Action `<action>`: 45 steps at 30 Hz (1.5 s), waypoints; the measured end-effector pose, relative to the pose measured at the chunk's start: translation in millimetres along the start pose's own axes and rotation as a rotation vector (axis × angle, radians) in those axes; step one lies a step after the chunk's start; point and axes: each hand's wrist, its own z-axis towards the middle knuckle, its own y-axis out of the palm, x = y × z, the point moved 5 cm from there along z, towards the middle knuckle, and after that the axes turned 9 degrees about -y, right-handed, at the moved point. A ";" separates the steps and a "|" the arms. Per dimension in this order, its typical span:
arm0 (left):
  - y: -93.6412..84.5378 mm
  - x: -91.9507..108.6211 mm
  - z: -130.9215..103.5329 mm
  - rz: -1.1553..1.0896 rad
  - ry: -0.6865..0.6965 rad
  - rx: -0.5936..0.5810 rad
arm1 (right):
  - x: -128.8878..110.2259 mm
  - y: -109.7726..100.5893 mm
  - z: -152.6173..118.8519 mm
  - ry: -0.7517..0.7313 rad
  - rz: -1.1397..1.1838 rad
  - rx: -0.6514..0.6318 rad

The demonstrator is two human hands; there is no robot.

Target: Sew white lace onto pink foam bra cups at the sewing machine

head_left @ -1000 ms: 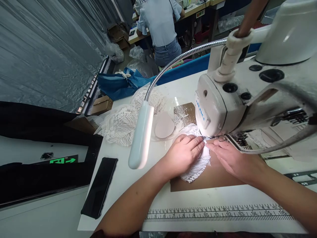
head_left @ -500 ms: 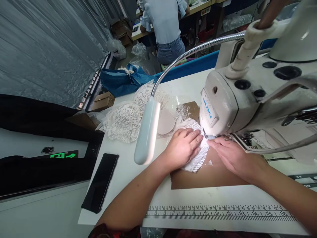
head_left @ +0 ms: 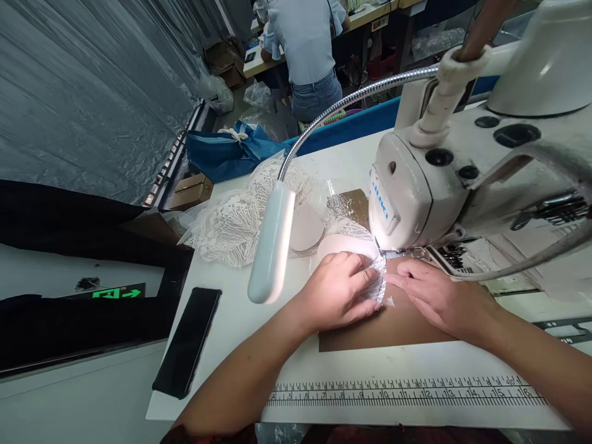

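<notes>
A white lace piece (head_left: 378, 277) lies under the needle area of the white sewing machine (head_left: 402, 185), on a brown sheet (head_left: 398, 327). My left hand (head_left: 342, 290) rests on the lace, its fingers bent and pressed together over it. A smooth white pad (head_left: 342, 245) shows just above that hand. My right hand (head_left: 435, 296) lies on the brown sheet to the right, index finger stretched to the lace edge near the needle, other fingers partly curled. More lace (head_left: 226, 228) is heaped at the left, beside a round pad (head_left: 306, 227).
A lamp (head_left: 272, 246) on a bendy metal neck hangs left of my hands. A black phone (head_left: 187, 342) lies at the left, and a ruler strip (head_left: 402, 391) runs along the front edge. Beyond the table sits a person (head_left: 305, 55).
The lace has shifted and turned under my left hand, which has moved slightly down. The smooth white pad now shows above it. My right hand's fingers have bent more.
</notes>
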 end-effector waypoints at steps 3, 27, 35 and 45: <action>7.0 1.2 0.6 0.010 -0.063 -0.033 | -1.2 3.3 0.3 -0.080 0.028 -0.028; 4.6 -2.4 1.2 -0.094 0.113 -0.031 | -15.3 -13.2 6.3 -0.166 -0.132 0.053; 8.4 -1.8 3.6 0.011 0.077 -0.011 | -7.7 -0.6 0.0 -0.103 -0.239 0.142; 4.1 -1.8 0.8 -0.031 0.076 -0.003 | -15.4 -11.3 5.2 -0.206 -0.136 0.056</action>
